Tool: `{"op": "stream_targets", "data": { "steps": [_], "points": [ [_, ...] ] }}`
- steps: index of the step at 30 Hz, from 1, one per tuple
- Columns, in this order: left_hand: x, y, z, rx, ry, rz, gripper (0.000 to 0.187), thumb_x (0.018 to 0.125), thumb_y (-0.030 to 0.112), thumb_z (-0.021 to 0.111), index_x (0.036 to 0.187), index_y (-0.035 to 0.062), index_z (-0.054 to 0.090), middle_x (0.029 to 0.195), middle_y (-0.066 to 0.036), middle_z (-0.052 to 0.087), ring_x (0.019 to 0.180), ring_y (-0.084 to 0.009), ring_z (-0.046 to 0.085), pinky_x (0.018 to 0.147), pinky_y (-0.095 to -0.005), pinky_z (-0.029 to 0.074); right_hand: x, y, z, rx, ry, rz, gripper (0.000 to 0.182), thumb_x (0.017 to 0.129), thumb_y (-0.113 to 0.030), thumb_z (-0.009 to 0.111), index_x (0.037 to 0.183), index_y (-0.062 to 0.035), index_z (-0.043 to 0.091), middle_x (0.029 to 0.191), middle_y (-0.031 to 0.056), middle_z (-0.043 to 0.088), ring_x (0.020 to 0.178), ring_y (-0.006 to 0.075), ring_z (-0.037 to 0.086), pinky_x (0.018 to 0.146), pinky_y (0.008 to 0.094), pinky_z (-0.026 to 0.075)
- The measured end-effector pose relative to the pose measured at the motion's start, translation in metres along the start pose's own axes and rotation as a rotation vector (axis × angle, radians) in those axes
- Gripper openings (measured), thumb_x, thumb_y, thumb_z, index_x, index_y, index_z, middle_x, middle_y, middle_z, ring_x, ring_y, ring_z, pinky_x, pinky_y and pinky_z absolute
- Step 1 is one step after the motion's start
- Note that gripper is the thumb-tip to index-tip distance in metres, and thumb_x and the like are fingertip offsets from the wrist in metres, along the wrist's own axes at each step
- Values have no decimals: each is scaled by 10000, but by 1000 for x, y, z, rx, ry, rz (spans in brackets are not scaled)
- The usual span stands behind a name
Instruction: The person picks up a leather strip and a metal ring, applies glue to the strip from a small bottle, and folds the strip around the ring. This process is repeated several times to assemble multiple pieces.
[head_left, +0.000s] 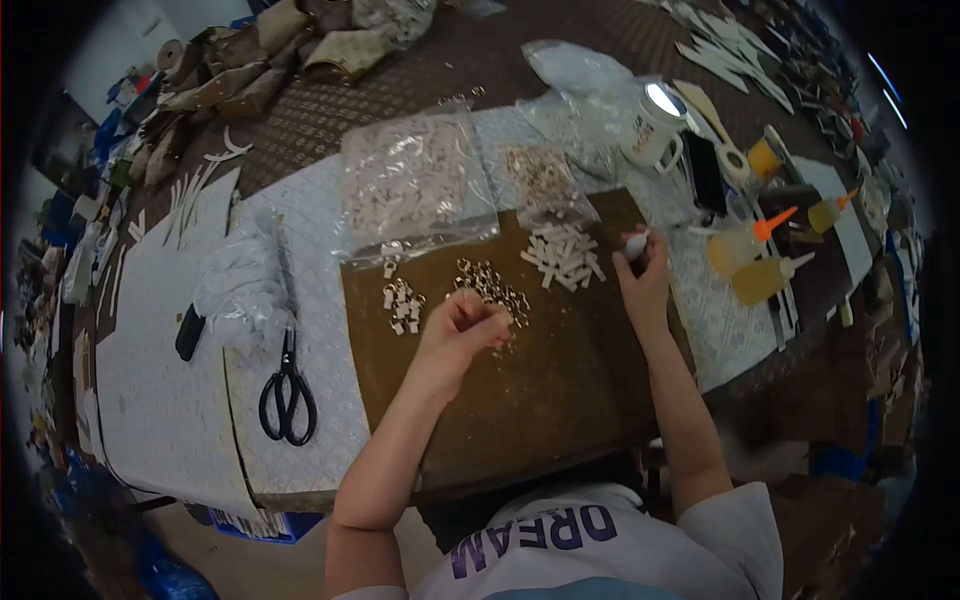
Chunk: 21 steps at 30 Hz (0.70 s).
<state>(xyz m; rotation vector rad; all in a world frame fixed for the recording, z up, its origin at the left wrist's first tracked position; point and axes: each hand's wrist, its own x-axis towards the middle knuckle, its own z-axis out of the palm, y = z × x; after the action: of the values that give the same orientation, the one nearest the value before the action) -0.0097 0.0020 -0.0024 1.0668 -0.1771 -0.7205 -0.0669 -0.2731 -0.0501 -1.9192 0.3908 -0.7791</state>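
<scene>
Over the brown board (540, 400), my left hand (465, 330) is closed in a pinch beside a pile of small metal clasps (500, 290); what its fingers hold is too small to make out. Near the board's right edge, my right hand (645, 270) is wrapped round a small white bottle (636, 246). Between my hands, farther back, lies a heap of short white strips (563, 255). Left of the clasps sit several white pieces with metal parts attached (403, 306).
Behind the board lie a large clear bag of pieces (410, 175) and a smaller bag (540, 175). A mug (650, 135), a phone (704, 172) and glue bottles (735, 252) stand or lie to the right. Black scissors (288, 400) rest at the left.
</scene>
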Motion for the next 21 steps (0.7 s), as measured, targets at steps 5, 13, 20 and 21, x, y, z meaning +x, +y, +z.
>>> {"op": "stream_targets", "data": {
  "steps": [5,13,20,21],
  "points": [
    [1,0,-1,-124,-4,51,288,824,-3,593,712,120,358,705,-23,535,584,-92,508,511,-219,389,-4,-18,-1,51,32,36,532,861,-155,604,1291,-2,331,1221,148,447,1071,218,487,873,319,416],
    [3,4,-9,-158,62,147,291,814,31,626,697,123,376,653,11,495,495,-45,408,425,-199,297,-13,-41,-1,-171,233,-229,464,897,-129,532,1284,25,328,1285,159,371,1119,233,435,950,342,351],
    [7,-4,-8,-49,73,205,292,818,97,643,699,127,378,665,32,509,508,-23,406,429,-193,320,-26,-126,32,241,57,-207,323,888,-50,523,1191,-16,418,1100,69,469,953,119,497,830,254,413],
    [5,-4,-8,-59,85,195,293,820,99,642,698,127,377,660,35,504,512,-20,404,431,-193,321,-27,-142,43,291,-70,-152,301,882,-39,527,1168,-22,436,1033,51,492,901,106,507,795,243,422]
  ]
}}
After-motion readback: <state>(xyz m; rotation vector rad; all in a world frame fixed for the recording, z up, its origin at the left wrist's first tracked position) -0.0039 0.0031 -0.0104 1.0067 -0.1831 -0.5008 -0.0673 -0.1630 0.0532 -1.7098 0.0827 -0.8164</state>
